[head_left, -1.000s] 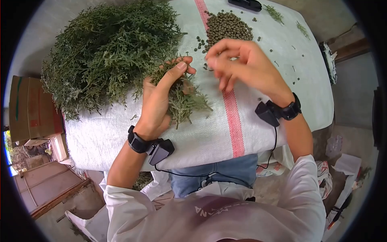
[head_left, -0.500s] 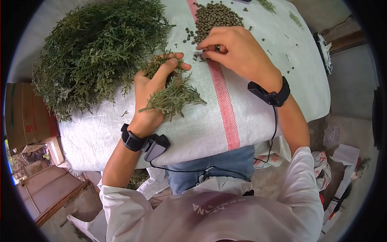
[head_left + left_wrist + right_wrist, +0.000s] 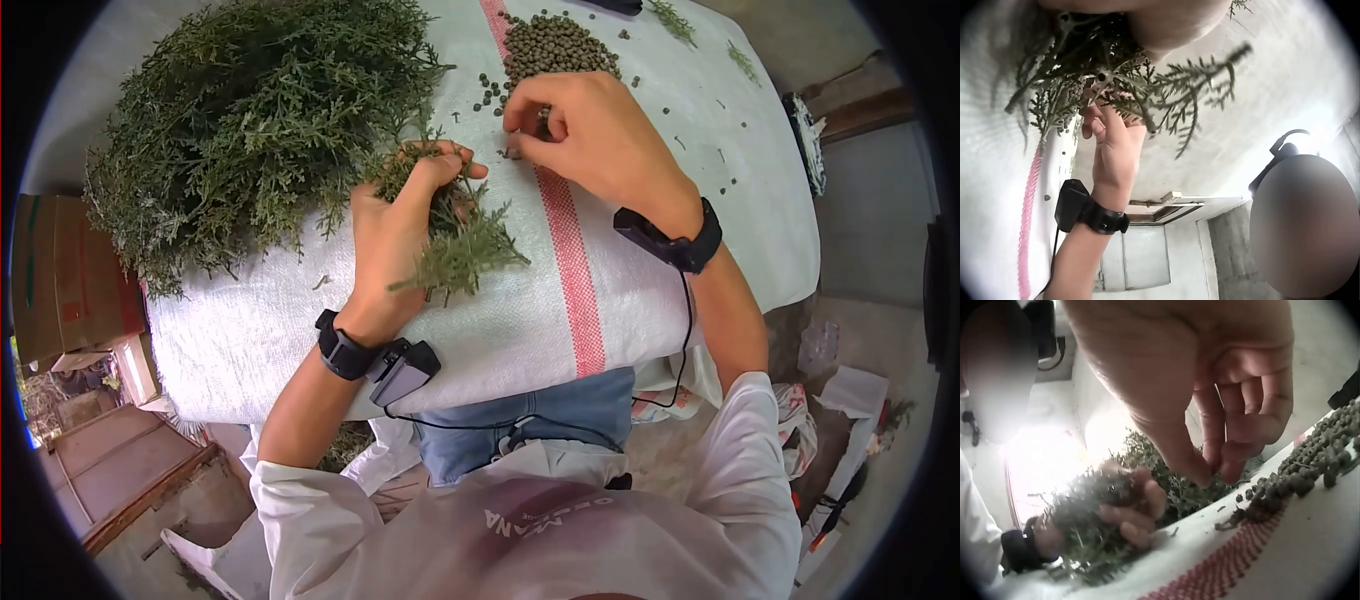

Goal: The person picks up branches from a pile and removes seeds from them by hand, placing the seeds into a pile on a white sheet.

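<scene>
My left hand point(image 3: 390, 240) grips a bunch of scaly green sprigs point(image 3: 465, 255), which stick out past the thumb and palm. In the left wrist view, sprigs point(image 3: 1191, 87) with cut stem ends hang below that hand. My right hand point(image 3: 610, 135) is bent over the cloth just below a pile of small round brown cones point(image 3: 560, 50). Its thumb and fingertips point(image 3: 1232, 470) are close together in the right wrist view, nothing plainly visible between them. Small dark bits point(image 3: 1235, 519) lie on the cloth under them, beside the cones point(image 3: 1300, 481).
A large heap of green branches point(image 3: 250, 130) covers the left of the white woven surface point(image 3: 480, 350) with its red stripe point(image 3: 572, 270). Two loose sprigs point(image 3: 672, 22) and a black object point(image 3: 615, 5) lie at the far side. A cardboard box point(image 3: 70, 270) stands left.
My right hand moved from mid-air down toward the cloth near the cones, its fingertips drawing closer together. My left hand keeps its grip on the sprigs, which have shifted slightly. The head view has shifted a little.
</scene>
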A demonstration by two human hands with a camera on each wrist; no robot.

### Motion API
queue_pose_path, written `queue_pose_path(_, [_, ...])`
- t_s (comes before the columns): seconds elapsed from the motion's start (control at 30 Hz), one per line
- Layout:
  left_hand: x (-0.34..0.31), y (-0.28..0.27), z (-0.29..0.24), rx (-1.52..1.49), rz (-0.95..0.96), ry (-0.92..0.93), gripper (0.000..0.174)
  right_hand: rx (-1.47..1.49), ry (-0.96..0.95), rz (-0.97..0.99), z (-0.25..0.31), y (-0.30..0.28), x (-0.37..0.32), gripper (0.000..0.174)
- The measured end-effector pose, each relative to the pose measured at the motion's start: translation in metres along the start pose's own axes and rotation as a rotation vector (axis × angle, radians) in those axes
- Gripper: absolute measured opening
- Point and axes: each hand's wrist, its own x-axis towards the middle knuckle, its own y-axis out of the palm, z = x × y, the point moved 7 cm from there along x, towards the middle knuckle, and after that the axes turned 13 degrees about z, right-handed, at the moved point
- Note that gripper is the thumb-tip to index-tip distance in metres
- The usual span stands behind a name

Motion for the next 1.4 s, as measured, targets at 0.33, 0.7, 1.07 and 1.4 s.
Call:
queue_pose_path(0.33, [0.001, -0.002, 0.000, -0.062, 0.016, -0.018, 0.021, 0.191, 0.029, 0.343, 0.017, -0.024, -0.029, 0.015])
queue_pose_path(0.7, [0.002, -0.003, 0.004, -0.116, 0.050, 0.008, 0.017, -0.135, -0.075, 0.154, 0.012, -0.024, 0.015, 0.020])
queue_pose_path(1.07, [0.005, -0.006, 0.005, -0.028, 0.070, 0.028, 0.014, -0.261, -0.161, -0.027, 0.009, 0.006, 0.045, 0.018])
queue_pose_path(1.4, [0.004, -0.011, 0.004, 0.017, 0.015, 0.034, 0.016, 0.571, -0.062, 0.094, 0.015, 0.014, 0.006, 0.020])
